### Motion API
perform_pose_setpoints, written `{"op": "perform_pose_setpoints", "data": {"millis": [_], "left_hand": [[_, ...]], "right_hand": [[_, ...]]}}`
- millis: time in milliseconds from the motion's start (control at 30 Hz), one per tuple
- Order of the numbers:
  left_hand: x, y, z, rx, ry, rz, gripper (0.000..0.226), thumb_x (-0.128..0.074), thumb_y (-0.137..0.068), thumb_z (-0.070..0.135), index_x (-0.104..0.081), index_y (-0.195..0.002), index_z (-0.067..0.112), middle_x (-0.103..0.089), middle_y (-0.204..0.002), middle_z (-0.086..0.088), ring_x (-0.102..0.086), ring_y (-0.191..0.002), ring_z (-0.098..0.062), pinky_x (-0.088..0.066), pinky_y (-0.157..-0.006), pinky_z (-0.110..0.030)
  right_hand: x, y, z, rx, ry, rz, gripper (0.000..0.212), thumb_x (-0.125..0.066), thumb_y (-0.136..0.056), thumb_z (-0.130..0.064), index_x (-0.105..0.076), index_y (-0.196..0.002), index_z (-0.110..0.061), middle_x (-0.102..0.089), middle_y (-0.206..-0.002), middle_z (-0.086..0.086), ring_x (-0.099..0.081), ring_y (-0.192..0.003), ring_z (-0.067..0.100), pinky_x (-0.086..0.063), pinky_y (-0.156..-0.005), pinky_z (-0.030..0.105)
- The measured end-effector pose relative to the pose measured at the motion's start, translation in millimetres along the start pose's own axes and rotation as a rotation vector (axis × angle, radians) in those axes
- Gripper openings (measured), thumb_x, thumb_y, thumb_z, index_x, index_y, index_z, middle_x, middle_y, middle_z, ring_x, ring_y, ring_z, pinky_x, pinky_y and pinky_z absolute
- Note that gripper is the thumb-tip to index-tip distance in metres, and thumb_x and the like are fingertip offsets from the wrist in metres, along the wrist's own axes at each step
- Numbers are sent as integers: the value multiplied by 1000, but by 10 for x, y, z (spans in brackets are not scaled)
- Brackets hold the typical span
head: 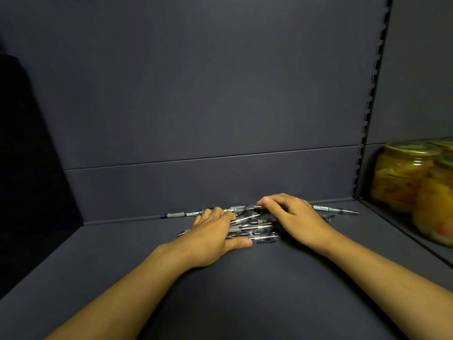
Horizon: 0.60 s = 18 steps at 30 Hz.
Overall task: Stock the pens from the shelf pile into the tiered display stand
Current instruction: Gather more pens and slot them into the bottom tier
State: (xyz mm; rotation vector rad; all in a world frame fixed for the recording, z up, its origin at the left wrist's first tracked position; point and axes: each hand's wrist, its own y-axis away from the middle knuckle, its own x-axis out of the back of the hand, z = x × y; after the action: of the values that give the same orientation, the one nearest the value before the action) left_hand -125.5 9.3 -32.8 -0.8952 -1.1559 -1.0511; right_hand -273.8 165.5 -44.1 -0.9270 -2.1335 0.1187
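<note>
**Reaching Into the Pen Pile**

Lying toward the back of the dark grey shelf (245,278), against the rear panel, is a loose pile of pens (255,228), a little below the centre of the view. The pens have clear barrels with dark ink showing inside, grey rubber grips and dark clips, and they lie crossed over one another at shallow angles. One pen (181,214) sticks out of the heap toward 9 o'clock, and another pen (335,210) points out toward 3 o'clock. Both carry a pale strip label with teal print along the barrel, but the writing is too small to read.

The left hand (213,238) lies on the 9 o'clock side of the pile, fingers extended over the pens and thumb stretched along the near edge. The right hand (291,218) covers the 3 o'clock side, its fingers curled down onto the top pens; whether they truly pinch one cannot be told.

At 3 o'clock from the pile, beyond the slotted upright (372,99), stand glass jars (402,177) of yellow preserves with green-and-gold lids, blurred.
</note>
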Motion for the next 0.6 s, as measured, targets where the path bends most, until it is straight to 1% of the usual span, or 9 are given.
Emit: {"op": "perform_pose_setpoints", "data": {"millis": [100,133,200,267,367,500,600], "left_hand": [[14,3,24,1,1,-20,65,-45,-89,68,-41,-136,25,-41,-122,3,-37,-120,-18,-32,-110,-36],[22,6,26,0,0,-22,64,-45,-89,68,-42,-136,25,-41,-122,3,-37,-121,-18,-32,-110,-36],[28,16,31,-7,-2,-21,62,-45,-90,67,-41,-135,24,-41,-124,2,-36,-122,-18,-33,-110,-37],[21,31,40,-28,5,-7,61,-46,-92,64,-39,-137,23,-42,-126,2,-36,-125,-18,-33,-110,-37],[37,45,71,-47,9,8,66,-48,-92,61,-34,-143,21,-45,-135,-1,-39,-129,-18,-34,-110,-36],[119,47,100,-57,-92,19,66,-48,-91,64,-39,-140,21,-51,-135,-2,-47,-125,-18,-37,-102,-32],[142,42,102,-55,-111,-19,62,-46,-92,65,-42,-137,22,-52,-133,-2,-50,-121,-19,-42,-101,-34]], "right_hand": [[18,6,-4,27,41,-19,26,-52,-99,-41,-72,-111,-30,-67,-111,-14,-59,-104,-1,-36,-84,2],[11,11,-24,49,36,-26,24,-53,-99,-40,-72,-111,-30,-67,-110,-14,-60,-104,-2,-38,-86,5],[-34,27,-83,95,4,-45,23,-55,-98,-36,-69,-116,-31,-66,-115,-15,-59,-107,-3,-41,-93,11],[-107,49,-153,137,-27,-76,26,-57,-98,-32,-65,-123,-30,-64,-121,-14,-57,-112,-4,-40,-98,11],[-209,69,-195,223,-2,-113,29,-58,-98,-27,-63,-126,-30,-61,-126,-15,-53,-117,-5,-38,-102,12],[-179,47,-224,254,29,-94,24,-60,-97,-28,-67,-121,-30,-63,-121,-14,-56,-114,-3,-39,-101,14],[-89,34,-192,235,63,-45,23,-60,-97,-30,-69,-118,-27,-65,-116,-15,-57,-110,-4,-38,-97,9]]}}
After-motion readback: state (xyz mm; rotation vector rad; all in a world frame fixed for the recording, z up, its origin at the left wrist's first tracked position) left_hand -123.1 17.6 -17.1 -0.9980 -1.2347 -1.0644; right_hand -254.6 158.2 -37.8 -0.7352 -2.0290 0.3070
